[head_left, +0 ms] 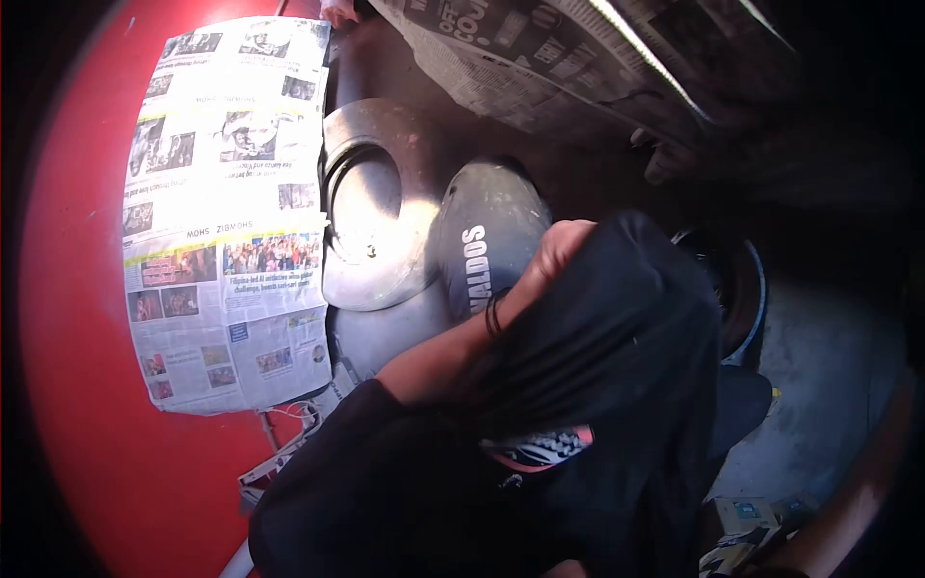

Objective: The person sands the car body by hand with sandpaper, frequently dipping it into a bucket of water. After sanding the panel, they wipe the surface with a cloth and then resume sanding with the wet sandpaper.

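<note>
My left hand [562,247] reaches up across my front, the wrist circled by dark bands. It grips the black shirt [617,318] and draws the cloth outward into a raised fold; the fingertips are hidden in the fabric. A printed patch [544,448] shows on the cloth below. Just beyond the hand lies a dark grey panel lettered "VALDOS" [474,252]. At the lower right runs a blurred bare forearm [848,515], its hand out of sight.
Newspaper sheets [226,318] with yellow strips cover part of a red surface [82,337] on the left. A grey rounded part with a large opening [400,140] sits beside them. More newspaper [501,72] hangs at the top. A wheel [754,299] and small boxes [747,515] are at the right.
</note>
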### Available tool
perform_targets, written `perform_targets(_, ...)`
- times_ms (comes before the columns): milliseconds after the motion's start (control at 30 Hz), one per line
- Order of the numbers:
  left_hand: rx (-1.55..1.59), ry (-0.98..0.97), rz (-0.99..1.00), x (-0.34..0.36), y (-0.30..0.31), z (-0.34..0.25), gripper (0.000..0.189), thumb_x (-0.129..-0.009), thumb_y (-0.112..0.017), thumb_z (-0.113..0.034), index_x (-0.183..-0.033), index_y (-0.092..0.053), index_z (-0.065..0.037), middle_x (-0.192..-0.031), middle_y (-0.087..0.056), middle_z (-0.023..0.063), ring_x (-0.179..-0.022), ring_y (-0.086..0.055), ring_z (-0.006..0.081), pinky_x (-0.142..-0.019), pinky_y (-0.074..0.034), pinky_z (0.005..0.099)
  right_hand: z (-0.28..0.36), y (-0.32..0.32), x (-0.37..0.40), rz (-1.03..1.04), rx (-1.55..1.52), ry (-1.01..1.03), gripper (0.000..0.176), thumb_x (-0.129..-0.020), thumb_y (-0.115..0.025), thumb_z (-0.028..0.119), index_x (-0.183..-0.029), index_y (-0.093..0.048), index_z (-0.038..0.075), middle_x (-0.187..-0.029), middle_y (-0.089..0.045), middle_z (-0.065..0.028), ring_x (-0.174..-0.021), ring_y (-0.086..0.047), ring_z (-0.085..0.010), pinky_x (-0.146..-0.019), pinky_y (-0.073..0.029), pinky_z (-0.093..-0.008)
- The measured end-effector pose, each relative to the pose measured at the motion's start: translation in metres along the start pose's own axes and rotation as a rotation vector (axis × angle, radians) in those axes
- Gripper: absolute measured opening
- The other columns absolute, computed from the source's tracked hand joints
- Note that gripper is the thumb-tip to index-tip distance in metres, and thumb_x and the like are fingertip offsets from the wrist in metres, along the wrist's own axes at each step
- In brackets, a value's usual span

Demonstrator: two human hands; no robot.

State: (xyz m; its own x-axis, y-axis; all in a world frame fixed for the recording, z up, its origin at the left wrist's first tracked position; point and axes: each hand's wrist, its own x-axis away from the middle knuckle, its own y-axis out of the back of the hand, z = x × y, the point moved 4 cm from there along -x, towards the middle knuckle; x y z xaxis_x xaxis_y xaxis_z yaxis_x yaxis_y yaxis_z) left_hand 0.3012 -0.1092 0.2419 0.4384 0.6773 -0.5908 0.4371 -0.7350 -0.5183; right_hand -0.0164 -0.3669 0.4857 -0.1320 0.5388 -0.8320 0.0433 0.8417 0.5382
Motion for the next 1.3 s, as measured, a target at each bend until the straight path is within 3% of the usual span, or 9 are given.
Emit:
perform_targets(267,0.138,0.770,0.041,0.060,0.055,-0.006,0.022,-0.098,-0.076,-0.019,-0.113,-0.074,-0.003,-0.103,-0.078,0.0097,-0.093,-0.073,0.0269,-0.083,-0.055,0.0418,0.010,0.009,-0.003,0.111,-0.079,-0.152,0.044,-0.105,-0.048,0.009,-0.148,-0.051,-0.002,-0.149,-0.058,-0.0302,-0.129,-0.063,-0.0510,-0.108,-0.051,-0.0601)
perform_targets(400,-0.115,1.023,0.250,0.036,0.070,-0.027,0.029,-0.099,-0.075,-0.017,-0.124,-0.077,0.000,-0.108,-0.082,0.0091,-0.102,-0.078,0.0257,-0.092,-0.059,0.0421,-0.034,-0.033,-0.008,-0.237,-0.235,0.183,0.049,-0.115,-0.045,0.019,-0.160,-0.050,0.036,-0.165,-0.053,0.0044,-0.154,-0.047,-0.0229,-0.126,-0.040,-0.0428)
perform_targets(500,-1.273,0.701,0.580,-0.037,0.077,-0.075,0.031,-0.100,-0.075,-0.022,-0.124,-0.077,-0.003,-0.110,-0.079,0.0169,-0.099,-0.076,0.0352,-0.089,-0.058,0.0437,0.017,-0.039,0.005,-0.340,-0.214,-0.053,0.043,-0.113,-0.046,0.018,-0.154,-0.057,0.023,-0.159,-0.060,-0.0032,-0.153,-0.050,-0.0310,-0.127,-0.034,-0.0581)
perform_targets(667,-1.361,-0.035,-0.094,-0.214,0.031,-0.186,0.029,-0.112,-0.062,-0.020,-0.129,-0.073,0.001,-0.114,-0.077,0.0082,-0.111,-0.068,0.0143,-0.104,-0.050,0.0306,0.011,-0.011,0.015,-0.225,-0.205,0.011,0.044,-0.111,-0.047,0.012,-0.152,-0.060,0.022,-0.158,-0.061,-0.0037,-0.153,-0.049,-0.0308,-0.129,-0.030,-0.0579)
perform_targets(767,-1.525,-0.418,-0.236,-0.283,0.041,-0.214,0.032,-0.112,-0.061,-0.027,-0.125,-0.076,-0.002,-0.111,-0.078,0.0110,-0.110,-0.070,0.0162,-0.100,-0.051,0.0321,-0.045,-0.014,-0.009,-0.171,-0.119,-0.185,0.044,-0.110,-0.041,0.012,-0.149,-0.062,0.017,-0.158,-0.060,-0.0090,-0.154,-0.047,-0.0344,-0.131,-0.028,-0.0558)
perform_targets(833,-1.775,-0.622,-0.164,-0.329,0.047,-0.219,0.034,-0.111,-0.060,-0.031,-0.129,-0.074,-0.005,-0.121,-0.076,0.0170,-0.117,-0.071,0.0318,-0.105,-0.052,0.0381,-0.020,-0.019,0.000,-0.205,-0.147,-0.181,0.046,-0.109,-0.041,0.010,-0.150,-0.061,0.015,-0.158,-0.060,-0.0115,-0.153,-0.048,-0.0387,-0.129,-0.032,-0.0555)
perform_targets(1000,-2.191,-0.630,-0.215,-0.423,0.142,-0.198,0.062,-0.113,-0.044,-0.056,-0.155,-0.054,-0.012,-0.161,-0.052,0.0182,-0.151,-0.046,0.0365,-0.125,-0.030,0.0551,-0.029,0.000,0.007,-0.196,-0.199,0.029,0.042,-0.110,-0.048,0.011,-0.149,-0.061,0.021,-0.158,-0.060,-0.0090,-0.149,-0.053,-0.0348,-0.126,-0.037,-0.0587)
perform_targets(1133,-2.240,-0.503,-0.146,-0.421,0.133,-0.200,0.065,-0.116,-0.038,-0.053,-0.158,-0.050,-0.004,-0.162,-0.050,0.0221,-0.155,-0.041,0.0378,-0.128,-0.030,0.0472,-0.067,-0.029,-0.026,-0.237,-0.182,-0.371,0.047,-0.107,-0.043,0.011,-0.151,-0.061,0.016,-0.160,-0.057,-0.0127,-0.154,-0.045,-0.0415,-0.128,-0.034,-0.0566)
perform_targets(1300,-2.245,-0.425,-0.078,-0.423,0.142,-0.200,0.066,-0.117,-0.039,-0.050,-0.152,-0.053,0.004,-0.156,-0.054,0.0262,-0.150,-0.046,0.0407,-0.127,-0.033,0.0455,-0.026,-0.008,-0.001,-0.302,-0.240,0.071,0.046,-0.101,-0.053,0.004,-0.142,-0.067,0.020,-0.150,-0.067,-0.0039,-0.149,-0.054,-0.0296,-0.126,-0.038,-0.0571)
